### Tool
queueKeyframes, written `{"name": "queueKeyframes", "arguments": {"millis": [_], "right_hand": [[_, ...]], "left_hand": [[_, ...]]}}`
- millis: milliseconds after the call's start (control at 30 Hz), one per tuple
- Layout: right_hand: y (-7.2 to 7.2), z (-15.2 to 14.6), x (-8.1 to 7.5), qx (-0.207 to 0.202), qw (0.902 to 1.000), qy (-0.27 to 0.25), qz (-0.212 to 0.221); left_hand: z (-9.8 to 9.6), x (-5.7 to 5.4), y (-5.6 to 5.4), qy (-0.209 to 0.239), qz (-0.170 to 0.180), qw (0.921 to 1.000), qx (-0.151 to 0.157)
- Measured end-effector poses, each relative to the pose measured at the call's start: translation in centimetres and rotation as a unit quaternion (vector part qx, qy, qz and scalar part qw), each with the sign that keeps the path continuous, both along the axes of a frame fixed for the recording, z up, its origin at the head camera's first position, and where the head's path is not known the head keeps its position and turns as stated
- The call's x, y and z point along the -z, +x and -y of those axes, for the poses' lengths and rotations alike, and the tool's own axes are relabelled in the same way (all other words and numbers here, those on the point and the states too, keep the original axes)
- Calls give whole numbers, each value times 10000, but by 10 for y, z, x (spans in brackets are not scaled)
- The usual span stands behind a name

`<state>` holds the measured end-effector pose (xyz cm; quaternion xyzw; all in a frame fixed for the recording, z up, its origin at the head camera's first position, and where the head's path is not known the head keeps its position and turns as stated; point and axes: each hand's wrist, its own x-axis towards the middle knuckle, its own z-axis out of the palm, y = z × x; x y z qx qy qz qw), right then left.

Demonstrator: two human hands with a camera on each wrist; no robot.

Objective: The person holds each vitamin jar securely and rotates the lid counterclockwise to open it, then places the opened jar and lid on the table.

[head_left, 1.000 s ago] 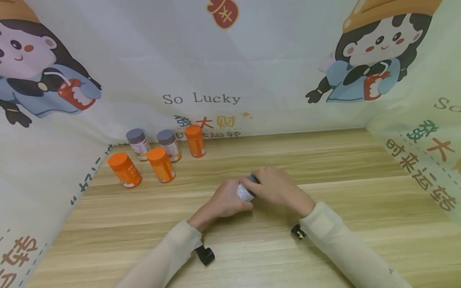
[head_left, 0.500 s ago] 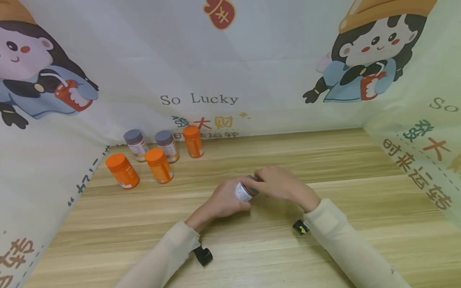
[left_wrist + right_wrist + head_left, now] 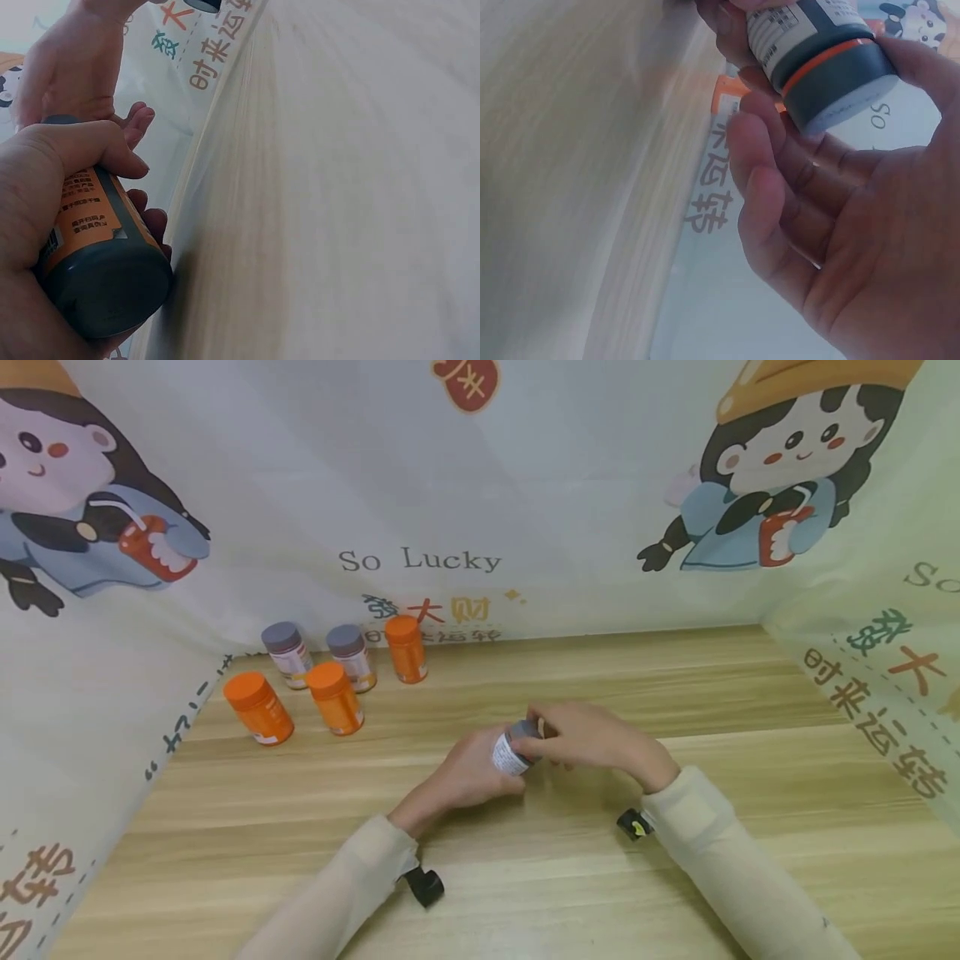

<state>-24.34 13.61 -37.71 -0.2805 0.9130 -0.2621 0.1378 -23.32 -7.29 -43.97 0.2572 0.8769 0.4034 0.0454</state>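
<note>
My left hand (image 3: 472,770) grips a small dark pill bottle (image 3: 509,758) above the middle of the table, tilted with its cap towards the right hand. In the left wrist view the bottle (image 3: 105,277) shows an orange label and a dark round base, with thumb and fingers wrapped round it. My right hand (image 3: 596,742) is at the grey cap (image 3: 523,732), thumb on the near side. In the right wrist view the thumb touches the rim of the cap (image 3: 841,86), and the other fingers curl loosely below it. An orange ring shows between cap and body.
At the back left stand several upright bottles: orange ones (image 3: 259,710) (image 3: 335,700) (image 3: 407,650) and grey-capped white ones (image 3: 288,657) (image 3: 352,660). A printed cloth (image 3: 570,527) walls the wooden table (image 3: 750,718) at the back and sides.
My right hand has turned and shifted slightly right about the cap, which now shows more between its fingers. The left hand keeps its grip on the bottle in nearly the same place.
</note>
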Motion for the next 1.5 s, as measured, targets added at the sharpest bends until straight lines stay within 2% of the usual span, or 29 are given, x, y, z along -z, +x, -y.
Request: {"name": "queueKeyframes", "arguments": {"millis": [267, 433, 633, 800, 1067, 1267, 1367, 1500], "right_hand": [[-3, -3, -3, -298, 9994, -93, 121], [-4, 3, -3, -125, 9998, -70, 129], [-2, 5, -5, 290, 9992, 279, -52], [-2, 3, -4, 153, 9995, 271, -72], [-3, -3, -4, -180, 9997, 13, 192], [-2, -5, -4, 2, 9998, -65, 192], [-2, -5, -4, 125, 9999, 94, 66], [-1, -7, -5, 71, 9996, 282, -19]], "left_hand": [[0, -1, 0, 58, 89, 9999, 10], [5, -3, 0, -4, -11, 10000, -75], [6, -2, 0, 34, 13, 10000, -51], [4, -2, 0, 9, -3, 10000, 2], [3, 1, 0, 84, 23, 10000, -17], [2, 1, 0, 165, 57, 9998, 21], [1, 1, 0, 136, 7, 9999, 32], [0, 1, -1, 80, 15, 10000, 14]]}}
